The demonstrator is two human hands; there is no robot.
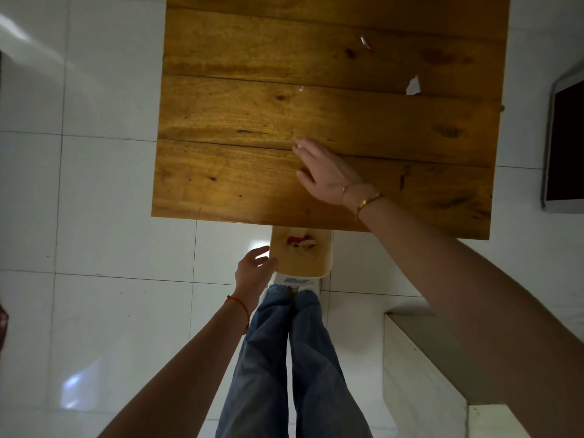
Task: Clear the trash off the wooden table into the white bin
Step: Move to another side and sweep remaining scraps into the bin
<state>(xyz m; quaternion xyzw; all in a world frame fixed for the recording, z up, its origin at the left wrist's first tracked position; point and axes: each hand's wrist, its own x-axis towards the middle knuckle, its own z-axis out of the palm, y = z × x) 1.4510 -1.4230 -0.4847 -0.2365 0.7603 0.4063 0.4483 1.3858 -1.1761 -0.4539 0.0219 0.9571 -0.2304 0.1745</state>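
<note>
In the head view, a wooden table [252, 121] of broad, knotted amber planks with visible seams is seen from above, set on a floor [94, 184] of glossy white tiles. A torn white paper scrap [413, 86] lies on the far right of the tabletop; a small shiny wrapper fragment [365, 42] lies further back, and a tiny pale fleck [301, 88] lies near the centre. The right hand [325, 172] is laid flat, palm down, fingers extended and released on the planks near the front edge, nothing being grasped; a gold bracelet [368, 200] is worn on its wrist. The bin [316, 267], rounded-rectangular and tinted tan in this light, is held just below the table's near edge, with red and pale crumpled trash [301, 243] inside. The left hand [252, 271] is curled against the bin's left wall, gripping it; a red string [238, 306] circles that wrist. Blue denim trousers [284, 358] are seen below. A blue mark beneath the bin cannot be read.
</note>
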